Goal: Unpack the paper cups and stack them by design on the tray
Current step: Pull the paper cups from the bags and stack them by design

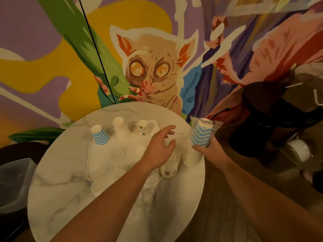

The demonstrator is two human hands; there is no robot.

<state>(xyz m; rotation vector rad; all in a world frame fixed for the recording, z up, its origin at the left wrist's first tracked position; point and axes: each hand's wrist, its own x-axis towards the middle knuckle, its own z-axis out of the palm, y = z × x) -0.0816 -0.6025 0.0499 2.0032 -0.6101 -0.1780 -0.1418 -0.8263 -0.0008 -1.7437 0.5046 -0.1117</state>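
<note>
- at centre frame, a round marble table (70,198) fills the lower middle, with a pale tray (90,165) on it, washed out by glare.
- along the tray's upper edge, three upturned cups stand in a row, apart from each other: a blue chevron cup (100,135) at left, a plain white cup (120,128) in the middle, a cup with small coloured motifs (143,130) at right.
- right hand (208,151), at right of centre, grips the lower end of a stack of blue chevron cups in clear wrap (201,132), held upright at the table's right edge.
- left hand (160,148) hovers at centre frame, fingers spread and relaxed, holding nothing.
- below the left hand, a white cup with a small printed face (168,170) lies among crumpled clear plastic; a stack of plain white cups (191,157) sits just beside it, below the right hand.
- at lower left of the frame, a clear plastic bin (12,184).
- across the upper frame, a painted mural of a wide-eyed animal (150,70).
</note>
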